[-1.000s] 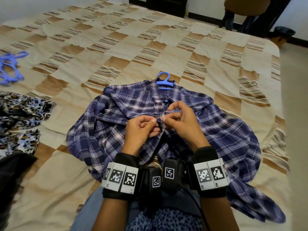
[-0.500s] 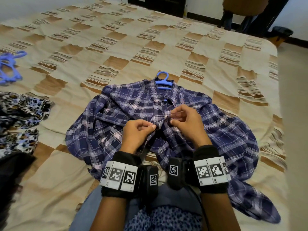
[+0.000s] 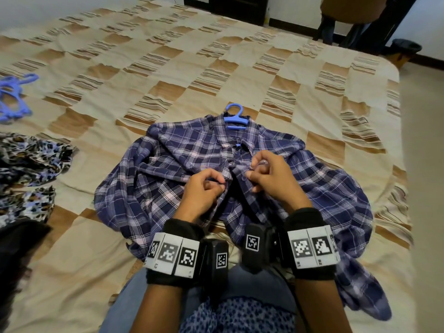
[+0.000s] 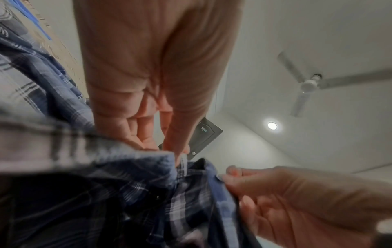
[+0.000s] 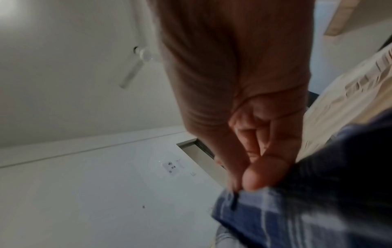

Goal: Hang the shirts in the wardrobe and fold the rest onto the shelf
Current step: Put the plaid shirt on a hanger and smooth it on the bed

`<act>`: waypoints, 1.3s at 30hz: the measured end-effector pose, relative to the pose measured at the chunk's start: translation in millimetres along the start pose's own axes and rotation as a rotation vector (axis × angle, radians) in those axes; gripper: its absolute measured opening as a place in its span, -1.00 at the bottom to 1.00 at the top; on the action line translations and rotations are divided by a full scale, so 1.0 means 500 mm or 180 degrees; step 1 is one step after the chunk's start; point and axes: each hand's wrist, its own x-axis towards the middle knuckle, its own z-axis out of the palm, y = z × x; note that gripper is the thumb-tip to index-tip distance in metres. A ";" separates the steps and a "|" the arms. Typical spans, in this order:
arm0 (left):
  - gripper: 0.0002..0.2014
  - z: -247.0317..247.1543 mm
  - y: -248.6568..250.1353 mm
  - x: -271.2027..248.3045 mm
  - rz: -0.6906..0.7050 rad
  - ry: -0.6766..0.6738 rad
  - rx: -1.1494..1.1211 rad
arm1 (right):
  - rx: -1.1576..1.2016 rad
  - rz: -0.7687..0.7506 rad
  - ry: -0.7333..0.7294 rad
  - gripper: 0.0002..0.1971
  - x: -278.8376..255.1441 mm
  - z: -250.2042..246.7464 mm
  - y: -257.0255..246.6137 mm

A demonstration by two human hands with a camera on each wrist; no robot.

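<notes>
Head view: plaid shirt [image 3: 168, 179] lay mid-bed w/ blue hanger [image 3: 234, 116] already in collar, hook toward far edge of bed [image 3: 312, 75]. L hand [image 3: 204, 191] pinched one placket edge, R hand [image 3: 269, 179] pinched the other. Vs 1 s ago hands had pulled slightly apart and moved lower on front; prob. one button done, next one starting. Spare hangers [image 3: 14, 97] and leopard garment [image 3: 28, 164] at left edge.

The plaid shirt [image 3: 168, 179] is soft matt woven cloth, its hanger [image 3: 235, 116] smooth blue plastic, and the checked bedspread [image 3: 168, 68] matt, slightly wrinkled fabric.
</notes>
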 end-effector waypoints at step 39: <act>-0.84 0.007 0.004 -0.020 -0.1193 -0.1516 0.0883 | -0.1637 0.1409 -0.1724 -0.88 -0.015 0.004 -0.001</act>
